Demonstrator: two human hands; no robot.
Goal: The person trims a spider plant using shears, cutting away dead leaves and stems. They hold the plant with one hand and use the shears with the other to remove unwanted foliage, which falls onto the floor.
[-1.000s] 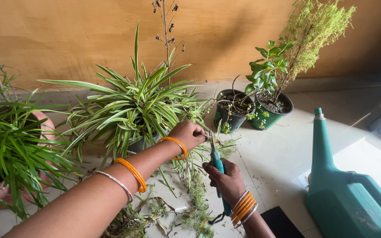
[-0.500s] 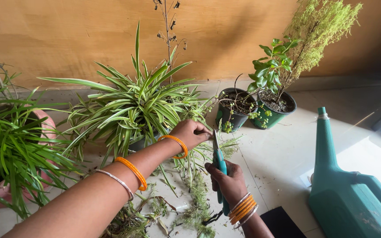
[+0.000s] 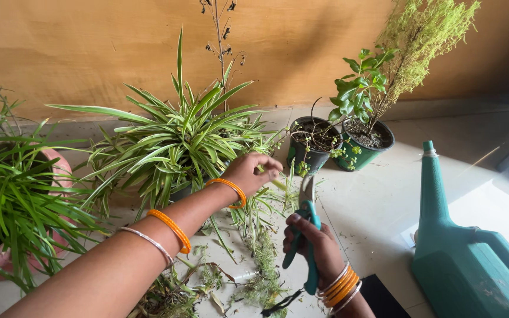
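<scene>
Along the left edge of the pale tiled floor (image 3: 384,200), a grassy green plant (image 3: 13,194) is spilling over a pink pot (image 3: 60,168). Just right of it, a striped spider plant (image 3: 178,141) is spreading against the tan wall (image 3: 89,47). The left hand (image 3: 248,172) is reaching forward into its right-hand leaves, forearm stretched, orange and silver bangles (image 3: 169,231) sitting on it; the fingers are curling loosely around a thin leaf tip, a light pinch rather than a fist. Below, clippings (image 3: 254,277) are lying scattered on the floor. The right hand (image 3: 316,247) is clenching the teal-handled pruning shears (image 3: 307,235), blades pointing up and away near the left hand, not touching it. Behind, 2 pots are standing side by side: a black pot (image 3: 307,150) and a green pot (image 3: 365,150) carrying leafy and feathery stems. At the right edge, a teal watering can (image 3: 466,259) is standing, unlabelled, spout upright.
</scene>
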